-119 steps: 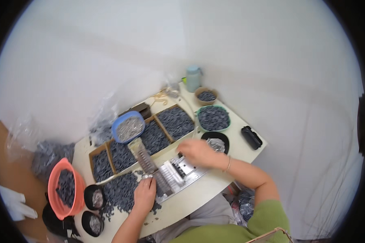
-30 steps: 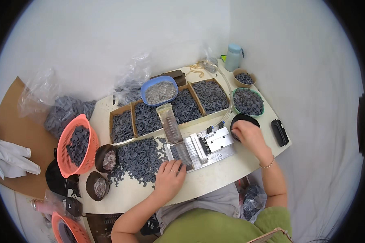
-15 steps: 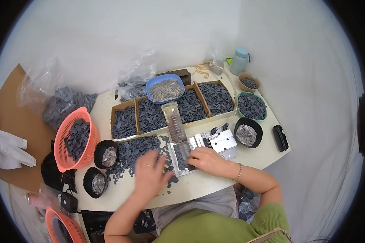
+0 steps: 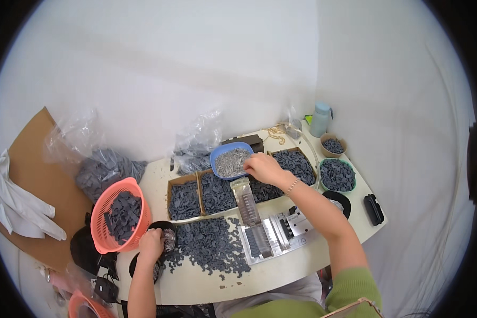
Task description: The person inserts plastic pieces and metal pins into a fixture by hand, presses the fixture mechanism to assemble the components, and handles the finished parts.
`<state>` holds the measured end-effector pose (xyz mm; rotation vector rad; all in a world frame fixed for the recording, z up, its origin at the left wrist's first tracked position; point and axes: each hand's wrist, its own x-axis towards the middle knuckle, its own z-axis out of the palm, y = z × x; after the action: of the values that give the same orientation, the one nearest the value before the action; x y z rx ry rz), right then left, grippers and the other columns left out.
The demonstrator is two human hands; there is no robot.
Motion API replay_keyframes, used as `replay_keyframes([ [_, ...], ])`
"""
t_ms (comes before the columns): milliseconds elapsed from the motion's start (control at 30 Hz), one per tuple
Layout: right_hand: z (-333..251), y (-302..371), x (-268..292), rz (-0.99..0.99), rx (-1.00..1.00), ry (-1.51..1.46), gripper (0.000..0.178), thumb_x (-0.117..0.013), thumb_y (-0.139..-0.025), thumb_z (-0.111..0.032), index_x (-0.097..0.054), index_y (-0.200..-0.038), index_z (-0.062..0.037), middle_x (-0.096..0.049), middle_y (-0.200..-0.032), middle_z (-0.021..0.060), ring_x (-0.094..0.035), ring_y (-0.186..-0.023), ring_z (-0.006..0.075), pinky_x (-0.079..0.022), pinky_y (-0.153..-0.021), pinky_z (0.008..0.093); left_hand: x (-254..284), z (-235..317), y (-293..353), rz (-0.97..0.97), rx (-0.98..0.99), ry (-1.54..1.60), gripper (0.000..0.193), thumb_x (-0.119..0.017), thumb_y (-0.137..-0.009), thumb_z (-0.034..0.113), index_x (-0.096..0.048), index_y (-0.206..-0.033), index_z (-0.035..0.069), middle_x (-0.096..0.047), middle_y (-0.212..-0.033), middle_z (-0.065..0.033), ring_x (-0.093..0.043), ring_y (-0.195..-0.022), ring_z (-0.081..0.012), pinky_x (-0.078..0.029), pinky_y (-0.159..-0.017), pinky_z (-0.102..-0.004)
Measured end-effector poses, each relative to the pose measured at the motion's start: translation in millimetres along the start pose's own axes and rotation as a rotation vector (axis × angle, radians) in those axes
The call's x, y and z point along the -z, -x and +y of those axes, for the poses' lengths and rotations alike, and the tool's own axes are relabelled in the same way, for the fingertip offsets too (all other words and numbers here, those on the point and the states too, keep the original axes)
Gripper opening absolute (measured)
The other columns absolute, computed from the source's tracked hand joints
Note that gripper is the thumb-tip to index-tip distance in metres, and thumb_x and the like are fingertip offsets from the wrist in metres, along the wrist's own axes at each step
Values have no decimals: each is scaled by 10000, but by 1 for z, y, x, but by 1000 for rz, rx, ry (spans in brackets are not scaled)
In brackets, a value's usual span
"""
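My left hand (image 4: pixel 151 244) is at the upper black bowl (image 4: pixel 163 226), its fingertips drawn together at the thin silvery pieces (image 4: pixel 169 240) inside. Whatever those fingers hold is hidden. Farther off, my right hand (image 4: pixel 263 168) reaches over the right rim of a blue tray (image 4: pixel 215 167) filled with thin metal pins (image 4: pixel 230 162). Its fingers are bent together at the pins, and I cannot see what is between them. Below the tray, a metal fixture (image 4: pixel 270 241) with a slotted plate lies on the table, and a clear ribbed chute (image 4: pixel 247 204) runs down to it.
Small dark grey pieces (image 4: pixel 209 244) lie spread left of the fixture. Behind them stand cardboard compartments of grey pieces (image 4: pixel 217 193). A coral basket (image 4: pixel 144 204) is at the left; a green-rimmed bowl (image 4: pixel 338 175), a black case (image 4: pixel 373 210) and a bottle (image 4: pixel 320 120) are at the right.
My right hand has left the fixture and moved up to the blue tray. The left hand has gone from above the loose grey pieces to the black bowl. The view has shifted.
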<state>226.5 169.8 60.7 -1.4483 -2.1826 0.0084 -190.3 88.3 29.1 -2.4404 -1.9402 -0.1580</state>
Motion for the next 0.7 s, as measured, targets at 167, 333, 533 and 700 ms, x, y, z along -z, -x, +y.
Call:
replay_keyframes([
  [167, 7, -54, -33, -59, 7, 293, 87, -618, -759, -135, -703, -780, -132, -656, -873, 98, -612, -907, 270, -500, -782, 395, 5, 1, -1, 81, -14, -6, 93, -604, -796, 82, -578, -864, 24, -581, -880, -190, -615, -798, -375, -512, -686, -471],
  [333, 17, -64, -53, -11, 87, 396, 72, -631, -755, -140, -700, -750, -162, -626, -853, 76, -595, -891, 246, -483, -776, 381, 7, 14, 2, 194, -32, 107, 99, -597, -831, 91, -555, -872, 12, -579, -861, -177, -595, -813, -368, -483, -692, -464],
  [533, 26, -50, -55, 64, 220, 344, 66, -621, -764, -144, -671, -739, -109, -610, -830, 86, -589, -860, 255, -477, -761, 385, 8, 134, 22, 60, -358, 594, 88, -658, -814, 101, -601, -840, 39, -585, -881, -137, -597, -823, -330, -492, -712, -394],
  [700, 27, -51, -59, 81, 124, 209, 96, -598, -770, -146, -641, -728, -72, -611, -840, 111, -585, -862, 295, -485, -764, 410, -20, 192, 28, 169, -628, 622, 101, -678, -751, 53, -590, -799, 37, -572, -915, -88, -570, -847, -286, -472, -735, -370],
])
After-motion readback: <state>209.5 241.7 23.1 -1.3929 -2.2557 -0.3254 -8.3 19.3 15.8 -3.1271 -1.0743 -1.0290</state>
